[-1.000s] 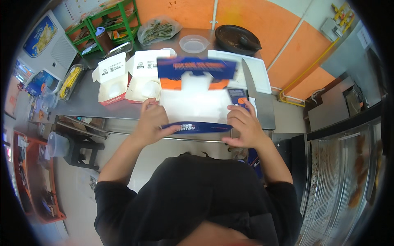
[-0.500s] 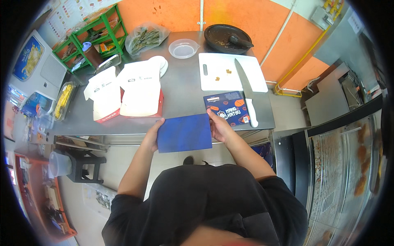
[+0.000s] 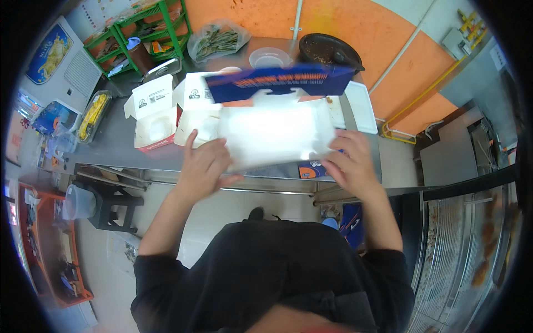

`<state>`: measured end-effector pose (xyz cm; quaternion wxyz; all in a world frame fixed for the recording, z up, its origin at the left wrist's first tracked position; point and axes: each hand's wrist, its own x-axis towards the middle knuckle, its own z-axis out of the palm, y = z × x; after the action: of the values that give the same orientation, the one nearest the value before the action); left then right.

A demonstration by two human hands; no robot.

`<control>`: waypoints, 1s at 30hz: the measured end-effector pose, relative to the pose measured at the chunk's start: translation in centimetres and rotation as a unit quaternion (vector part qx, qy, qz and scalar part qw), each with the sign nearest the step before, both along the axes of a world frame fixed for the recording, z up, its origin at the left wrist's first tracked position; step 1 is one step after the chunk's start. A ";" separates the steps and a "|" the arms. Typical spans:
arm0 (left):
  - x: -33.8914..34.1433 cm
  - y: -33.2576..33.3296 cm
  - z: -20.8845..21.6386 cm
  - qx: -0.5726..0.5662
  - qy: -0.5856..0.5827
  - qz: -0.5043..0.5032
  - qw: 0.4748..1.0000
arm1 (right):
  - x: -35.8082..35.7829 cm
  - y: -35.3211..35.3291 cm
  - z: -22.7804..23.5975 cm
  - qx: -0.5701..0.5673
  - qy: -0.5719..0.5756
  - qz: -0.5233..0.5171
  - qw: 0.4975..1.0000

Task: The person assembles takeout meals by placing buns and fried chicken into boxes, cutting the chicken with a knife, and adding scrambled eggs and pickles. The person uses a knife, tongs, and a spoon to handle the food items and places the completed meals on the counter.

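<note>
An unfolded cardboard food box (image 3: 272, 130), white inside and slightly blurred by motion, is held between my hands over the table's front edge. Its far panel stands raised, showing dark blue with orange lettering. My left hand (image 3: 204, 169) grips the left end, thumb low and one finger sticking up. At the right end, my right hand (image 3: 352, 164) has its fingers and thumb closed on the edge. Partly covered by the held box, a blue printed carton (image 3: 312, 170) lies on the table. To the left stand two open white-and-red boxes (image 3: 154, 100), each with something pale and rounded inside.
Behind are a white cutting board (image 3: 363, 108), a dark stone mortar (image 3: 327, 50), a clear plastic bowl (image 3: 269, 57) and a bag of green pods (image 3: 216, 41). A green rack (image 3: 147, 33) stands back left. Below left is a black stool (image 3: 114, 205); a glass-fronted cabinet (image 3: 458, 250) stands right.
The flat blue carton in my hands is now opened out, white inside showing and a blue panel raised. Both hands have moved apart and slightly up. The view has shifted a little.
</note>
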<state>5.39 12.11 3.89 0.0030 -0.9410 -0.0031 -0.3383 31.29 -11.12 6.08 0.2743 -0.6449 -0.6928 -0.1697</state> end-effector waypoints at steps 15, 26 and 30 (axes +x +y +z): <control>4.5 3.9 -10.9 0.034 0.243 0.196 0.950 | 2.5 -0.1 -14.1 -0.147 0.153 -0.194 0.958; 6.7 -5.8 -7.4 -0.339 0.034 -0.074 0.937 | 0.1 -6.2 -10.0 -0.018 0.027 -0.251 0.967; 10.3 -6.3 -5.9 -0.394 -0.001 -0.134 0.909 | -2.0 -8.9 -3.0 0.017 0.113 -0.287 0.951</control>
<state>15.68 5.78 -1.99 -0.4137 -0.8569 -0.0102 -0.3075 29.30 -20.01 3.04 0.3012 -0.8269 -0.4398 -0.1791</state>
